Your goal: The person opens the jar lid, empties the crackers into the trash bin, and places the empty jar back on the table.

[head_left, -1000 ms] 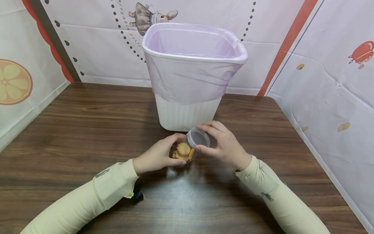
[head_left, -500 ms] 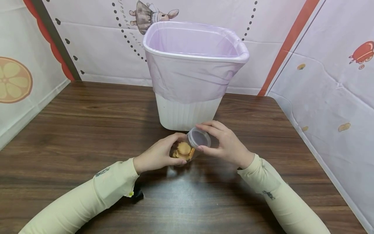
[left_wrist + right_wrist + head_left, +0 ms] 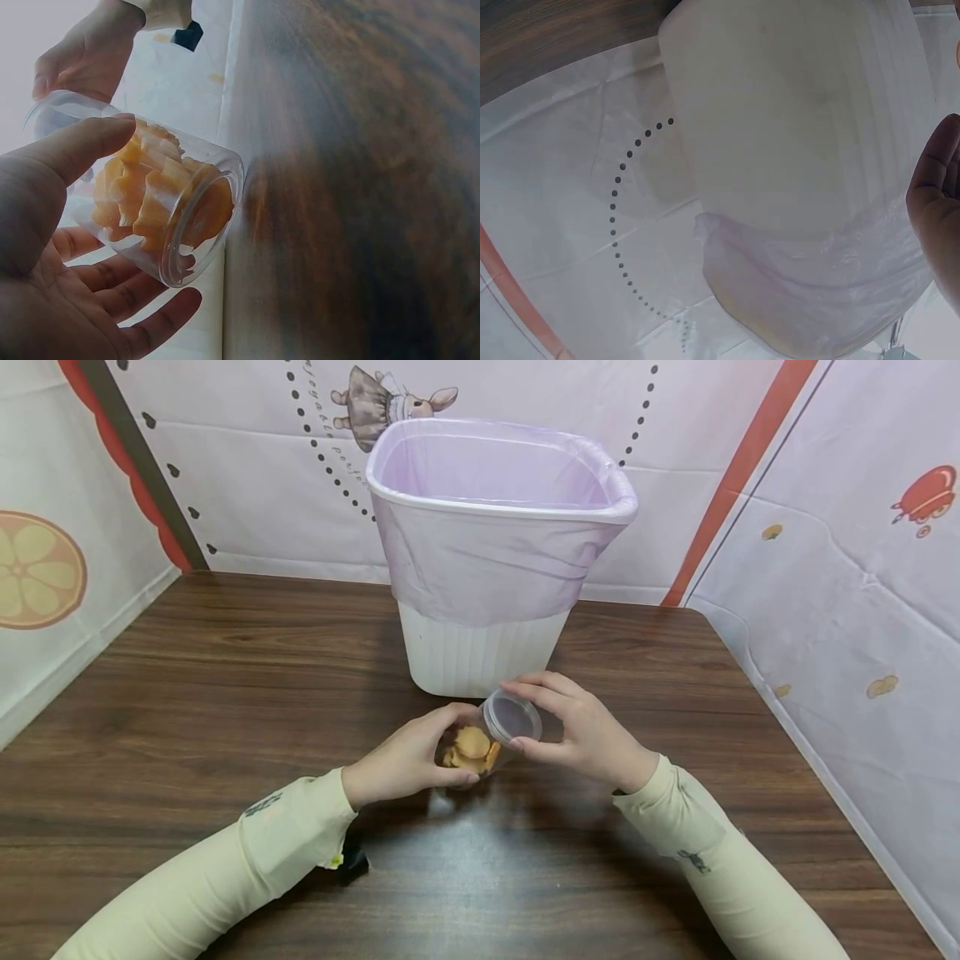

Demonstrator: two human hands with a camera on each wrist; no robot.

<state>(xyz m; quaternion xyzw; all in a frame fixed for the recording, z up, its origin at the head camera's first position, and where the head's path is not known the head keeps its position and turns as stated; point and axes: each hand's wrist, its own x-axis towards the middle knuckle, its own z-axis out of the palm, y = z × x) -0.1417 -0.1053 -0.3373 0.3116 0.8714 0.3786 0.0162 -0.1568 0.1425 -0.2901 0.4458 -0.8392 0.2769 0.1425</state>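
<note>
A clear plastic jar [image 3: 161,176] lies tilted just above the table, its base lower left and its lidded end toward the upper right in the head view. Yellow-orange biscuits [image 3: 472,745] fill its lower part. My left hand [image 3: 408,758] grips the jar's body, thumb on one side and fingers round the other. With thumb and fingertips, my right hand [image 3: 581,731] holds the round translucent lid [image 3: 513,716] at the jar's top. I cannot tell how tightly the lid sits. Only an edge of the right hand [image 3: 934,202] shows in the right wrist view.
Just beyond the hands stands a white bin [image 3: 483,652] with a lilac liner bag [image 3: 495,568] over its rim. The brown wooden table [image 3: 187,693] has printed cloth [image 3: 840,593] hanging around it. A small black object [image 3: 352,864] shows beside the left sleeve.
My right wrist and sleeve have shifted slightly to the right. Left hand, jar and bin stay in nearly the same places.
</note>
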